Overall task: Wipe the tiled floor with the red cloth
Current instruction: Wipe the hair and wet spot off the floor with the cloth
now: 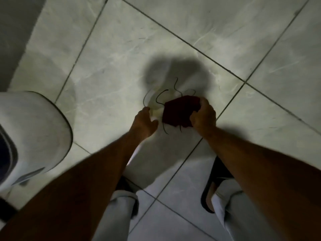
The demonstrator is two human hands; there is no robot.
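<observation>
The dark red cloth [178, 110] is bunched in my right hand [203, 117], held just above the pale marbled floor tiles [107, 80]. Loose dark threads trail from the cloth's edges. My left hand [144, 122] hovers just left of the cloth with its fingers apart and nothing in it. Under the cloth the tile shows a lighter, glossy patch [156, 106]. A shadow of the hands and cloth falls on the tile beyond them.
A white rounded appliance or bin [34, 129] stands at the left, close to my left forearm. My feet in dark sandals [215, 173] and light trouser legs [118, 211] sit below. A grey wall [15, 32] runs along the upper left.
</observation>
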